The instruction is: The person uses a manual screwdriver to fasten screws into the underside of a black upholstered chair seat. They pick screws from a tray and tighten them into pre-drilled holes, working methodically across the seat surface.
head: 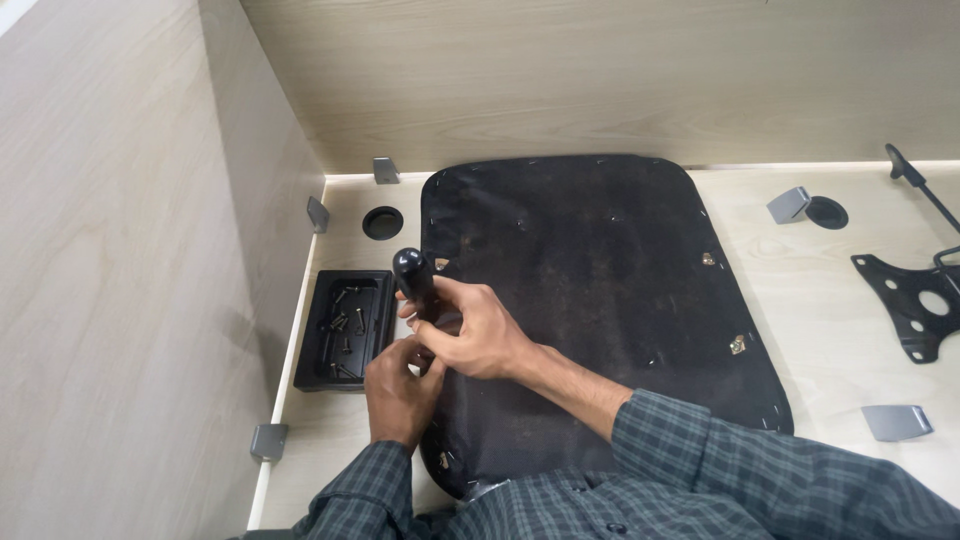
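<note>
On a pale wooden desk (830,330), seen from the head camera, lies an upturned black seat cushion (600,300); over its left edge the right hand (478,335) is wrapped round a black screwdriver handle (415,282) held upright, and the left hand (398,392) sits just below, fingers curled near the tool's lower end, their grip hidden. Just left of both hands stands a black tray of screws (345,330); well apart at the right edge lies a black metal chair bracket (915,300).

**One head camera, looking steeply down**

A single view from the person's head faces down and forward onto the pale wooden bench (820,330), close enough that forearms fill the lower edge. Wood walls bound the left and far sides.
</note>
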